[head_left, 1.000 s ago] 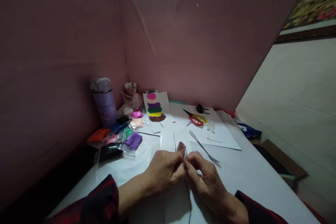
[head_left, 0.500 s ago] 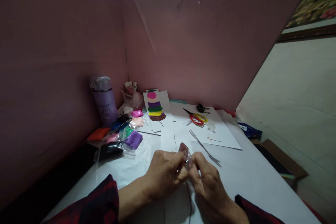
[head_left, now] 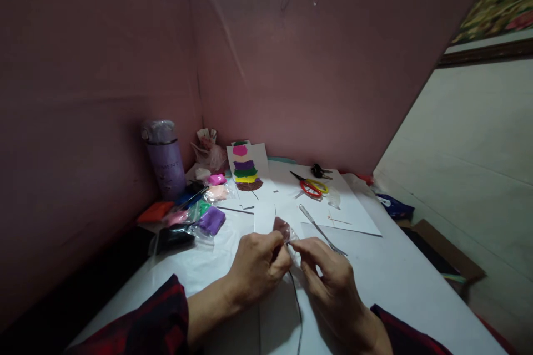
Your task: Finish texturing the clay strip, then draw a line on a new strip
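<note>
Left hand: your left hand (head_left: 259, 263) is closed in a pinch on the small clear packet (head_left: 281, 226) with brown contents.
Right hand: your right hand (head_left: 331, 274) has curled fingers, index tip at the packet's clear edge; cannot tell if it grips.
Packet: between your two hands at the fingertips, brown end poking out past your left knuckles, above the worktop (head_left: 387, 277).
Dark cord: a thin dark cord (head_left: 298, 305) trails from under your hands back toward you; cannot tell if a hand touches it.
Fork tool: a slim silver fork (head_left: 315, 223) lies just beyond your right hand, slanted, prongs nearest you.
Scissors: red-and-yellow scissors (head_left: 310, 186) farther out, ahead of your right hand, blades pointing away from you to the left.
Keys: dark-headed keys (head_left: 320, 171) just past the scissors.
Colour packs: a purple pack (head_left: 212, 221) beyond and left of your left hand; a black pack (head_left: 177, 237) beside it; orange, pink, green and peach ones cluster around.
Drawing: a sheet with painted colour bands (head_left: 247, 169), well ahead of your left hand.
Bottle: a purple bottle (head_left: 166, 165) stands upright behind the packs, far left of your hands.
</note>
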Action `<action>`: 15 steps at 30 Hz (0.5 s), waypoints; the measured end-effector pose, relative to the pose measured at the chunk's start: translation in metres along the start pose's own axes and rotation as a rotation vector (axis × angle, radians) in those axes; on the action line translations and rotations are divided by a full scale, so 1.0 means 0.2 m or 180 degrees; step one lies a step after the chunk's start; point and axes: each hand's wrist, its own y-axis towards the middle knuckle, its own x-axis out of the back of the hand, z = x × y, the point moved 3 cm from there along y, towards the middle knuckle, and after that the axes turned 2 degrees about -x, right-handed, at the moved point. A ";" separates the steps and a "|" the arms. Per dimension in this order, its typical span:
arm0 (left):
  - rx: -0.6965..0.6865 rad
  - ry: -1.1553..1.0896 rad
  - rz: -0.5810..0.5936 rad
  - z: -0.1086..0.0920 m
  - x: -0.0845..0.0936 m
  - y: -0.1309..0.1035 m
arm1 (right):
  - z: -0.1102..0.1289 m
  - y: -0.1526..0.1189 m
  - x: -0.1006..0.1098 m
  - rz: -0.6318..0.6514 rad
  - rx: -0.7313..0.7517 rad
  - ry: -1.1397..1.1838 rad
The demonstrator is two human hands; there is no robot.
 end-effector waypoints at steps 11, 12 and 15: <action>-0.0887 -0.0317 0.0185 -0.03 0.00 -0.01 | 0.01 -0.01 -0.04 0.0217 -0.0048 0.0463; -0.0952 -0.0270 0.0176 -0.03 0.00 -0.01 | 0.01 -0.01 -0.04 0.0239 -0.0072 0.0519; -0.1180 -0.0035 0.0116 -0.04 -0.01 -0.01 | 0.02 -0.01 -0.05 0.0328 -0.0222 0.0661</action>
